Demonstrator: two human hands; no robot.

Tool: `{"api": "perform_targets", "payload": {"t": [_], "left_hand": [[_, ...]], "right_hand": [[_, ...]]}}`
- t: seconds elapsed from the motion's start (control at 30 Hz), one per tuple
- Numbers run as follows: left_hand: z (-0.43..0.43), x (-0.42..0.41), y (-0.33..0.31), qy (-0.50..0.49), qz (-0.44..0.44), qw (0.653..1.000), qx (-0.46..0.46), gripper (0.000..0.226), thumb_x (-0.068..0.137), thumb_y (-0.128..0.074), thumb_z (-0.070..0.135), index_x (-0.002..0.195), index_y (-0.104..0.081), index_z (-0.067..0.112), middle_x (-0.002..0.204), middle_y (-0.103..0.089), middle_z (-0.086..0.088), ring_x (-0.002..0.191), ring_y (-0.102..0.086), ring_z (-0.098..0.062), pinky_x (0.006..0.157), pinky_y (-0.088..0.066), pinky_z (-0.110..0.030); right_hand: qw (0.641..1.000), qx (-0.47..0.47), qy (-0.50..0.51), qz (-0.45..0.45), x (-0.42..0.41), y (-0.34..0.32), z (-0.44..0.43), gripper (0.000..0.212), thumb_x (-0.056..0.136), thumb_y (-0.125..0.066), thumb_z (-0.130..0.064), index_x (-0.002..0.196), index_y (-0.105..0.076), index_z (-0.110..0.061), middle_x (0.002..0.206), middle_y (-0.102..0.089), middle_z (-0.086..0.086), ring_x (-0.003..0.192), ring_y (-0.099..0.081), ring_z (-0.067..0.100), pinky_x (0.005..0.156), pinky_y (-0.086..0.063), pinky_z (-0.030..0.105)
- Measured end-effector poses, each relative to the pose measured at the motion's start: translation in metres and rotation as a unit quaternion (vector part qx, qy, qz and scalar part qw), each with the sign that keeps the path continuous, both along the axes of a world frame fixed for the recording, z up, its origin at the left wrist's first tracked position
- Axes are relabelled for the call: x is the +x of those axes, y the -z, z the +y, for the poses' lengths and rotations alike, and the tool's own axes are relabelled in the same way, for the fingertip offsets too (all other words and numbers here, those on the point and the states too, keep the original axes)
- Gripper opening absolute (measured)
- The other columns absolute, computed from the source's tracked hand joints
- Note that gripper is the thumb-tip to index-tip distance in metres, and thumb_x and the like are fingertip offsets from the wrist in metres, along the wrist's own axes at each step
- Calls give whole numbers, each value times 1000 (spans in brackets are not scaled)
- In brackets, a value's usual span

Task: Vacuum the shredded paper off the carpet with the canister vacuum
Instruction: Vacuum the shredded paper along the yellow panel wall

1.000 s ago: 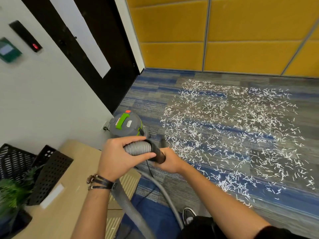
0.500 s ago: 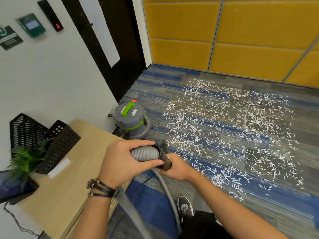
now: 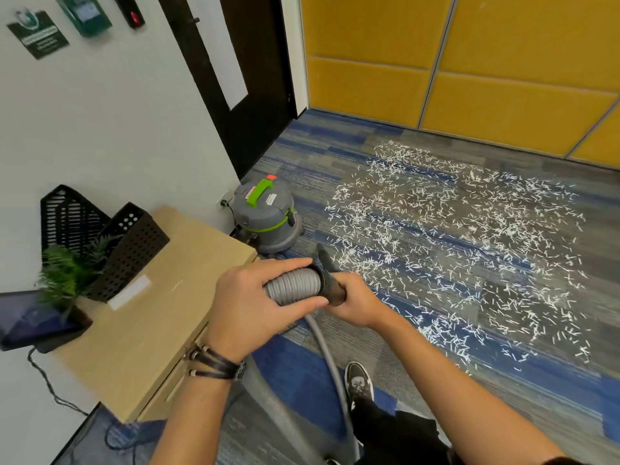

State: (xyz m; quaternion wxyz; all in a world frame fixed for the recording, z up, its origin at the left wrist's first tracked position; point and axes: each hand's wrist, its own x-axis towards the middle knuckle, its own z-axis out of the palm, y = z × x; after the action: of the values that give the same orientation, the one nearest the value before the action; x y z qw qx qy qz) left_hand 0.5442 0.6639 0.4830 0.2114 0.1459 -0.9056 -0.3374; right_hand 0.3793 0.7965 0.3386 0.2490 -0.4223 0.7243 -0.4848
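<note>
A grey canister vacuum (image 3: 265,219) with a green handle stands on the carpet by the wall. My left hand (image 3: 250,307) grips the ribbed grey hose (image 3: 292,286) near its end. My right hand (image 3: 355,302) holds the black cuff (image 3: 332,286) at the hose end, with a dark nozzle tip poking out beyond it. The hose runs down past my legs. White shredded paper (image 3: 453,236) lies scattered widely over the blue-grey carpet (image 3: 503,380) to the right of the vacuum.
A low wooden cabinet (image 3: 161,317) stands at my left, carrying black mesh trays (image 3: 110,239), a small plant (image 3: 67,273) and a tablet. A black door (image 3: 241,78) and yellow wall panels (image 3: 469,62) bound the floor. My shoe (image 3: 359,384) is on the carpet below.
The view has swung left and pulled back, showing more of the cabinet and wall. Both hands keep the same hold on the hose end.
</note>
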Motion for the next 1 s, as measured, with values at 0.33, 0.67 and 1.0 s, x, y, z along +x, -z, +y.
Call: {"api": "perform_targets", "payload": {"t": [0.33, 0.67, 1.0], "left_hand": [[-32, -63, 38, -26, -78, 995, 49, 61, 62, -83, 75, 115, -78, 46, 101, -77, 26, 95, -70, 7, 88, -59, -27], [-22, -77, -8, 70, -32, 994, 83, 50, 57, -96, 53, 102, -83, 34, 93, -78, 23, 92, -75, 1, 85, -59, -21], [2, -38, -25, 105, -23, 992, 67, 47, 60, -97, 52, 102, -83, 36, 97, -77, 29, 93, -73, 5, 86, -54, -15]], "right_hand": [[996, 82, -7, -33, -56, 34, -34, 31, 75, -80, 5, 73, -58, -18, 64, -53, -11, 55, -49, -5, 56, -37, 16], [993, -7, 38, -113, -32, 31, -5, 23, 76, -81, -9, 81, -61, -1, 68, -55, -1, 64, -47, 8, 59, -40, 31], [994, 16, 33, -102, 8, 20, 28, 21, 71, -76, -15, 77, -57, -7, 68, -53, -4, 63, -46, 10, 58, -39, 38]]}}
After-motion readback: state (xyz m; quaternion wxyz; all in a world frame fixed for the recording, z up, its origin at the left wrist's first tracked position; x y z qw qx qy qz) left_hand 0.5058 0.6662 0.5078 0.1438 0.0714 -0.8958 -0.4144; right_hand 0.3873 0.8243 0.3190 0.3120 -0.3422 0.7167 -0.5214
